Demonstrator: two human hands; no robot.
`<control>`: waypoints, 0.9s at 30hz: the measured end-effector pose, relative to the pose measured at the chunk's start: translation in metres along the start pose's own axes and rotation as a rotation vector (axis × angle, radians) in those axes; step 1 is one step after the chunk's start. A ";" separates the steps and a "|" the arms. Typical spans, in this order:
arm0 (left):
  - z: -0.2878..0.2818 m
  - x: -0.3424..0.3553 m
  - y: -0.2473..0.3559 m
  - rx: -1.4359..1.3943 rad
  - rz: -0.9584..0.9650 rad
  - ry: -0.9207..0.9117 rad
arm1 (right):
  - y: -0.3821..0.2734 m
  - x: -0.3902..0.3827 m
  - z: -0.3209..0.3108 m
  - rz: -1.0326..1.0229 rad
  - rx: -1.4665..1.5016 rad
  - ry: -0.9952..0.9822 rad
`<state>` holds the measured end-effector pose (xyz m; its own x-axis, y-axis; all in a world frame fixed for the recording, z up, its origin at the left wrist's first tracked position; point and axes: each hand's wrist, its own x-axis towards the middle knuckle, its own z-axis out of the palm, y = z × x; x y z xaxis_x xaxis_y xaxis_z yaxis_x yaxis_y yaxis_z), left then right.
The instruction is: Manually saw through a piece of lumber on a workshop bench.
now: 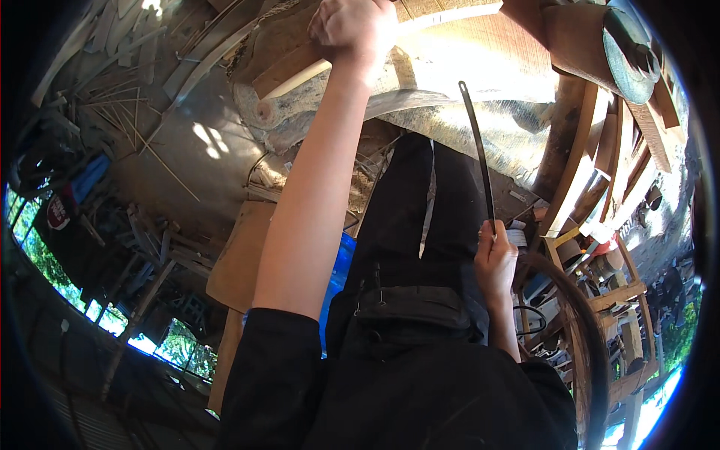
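Observation:
My left hand [354, 30] reaches far forward to the top of the view. Its fingers are closed around a curved piece of wood [292, 73] that lies across a worn wooden block [262, 111]; part of the grip is cut off by the upper edge. Near my right thigh, my right hand [496, 259] is wrapped around the lower end of a long, narrow, dark metal strip [477, 135]. The strip points forward, has a small hole at its far tip, and stands apart from the wood. Which tool it is, I cannot tell.
A broad sunlit board [480, 60] lies ahead. To the right are a thick wooden cylinder [592, 49], leaning curved planks [581, 165] and a wooden frame [622, 296]. Sticks and scraps [135, 124] litter the floor at left. A blue thing [339, 274] sits beside my left leg.

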<state>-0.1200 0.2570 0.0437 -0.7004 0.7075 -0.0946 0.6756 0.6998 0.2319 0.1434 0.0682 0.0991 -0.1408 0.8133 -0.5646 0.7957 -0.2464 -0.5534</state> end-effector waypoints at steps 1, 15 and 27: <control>-0.004 0.000 0.003 -0.016 -0.001 -0.032 | 0.000 0.003 -0.003 -0.007 0.016 0.039; -0.008 0.018 0.002 -0.032 -0.020 -0.179 | -0.084 0.149 0.007 -0.306 0.009 0.232; 0.000 0.010 0.002 -0.004 0.080 -0.027 | -0.083 0.150 0.007 -0.307 0.030 0.235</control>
<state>-0.1259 0.2654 0.0436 -0.6375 0.7638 -0.1011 0.7286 0.6403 0.2434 0.0516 0.2069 0.0560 -0.2283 0.9495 -0.2155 0.7191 0.0152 -0.6947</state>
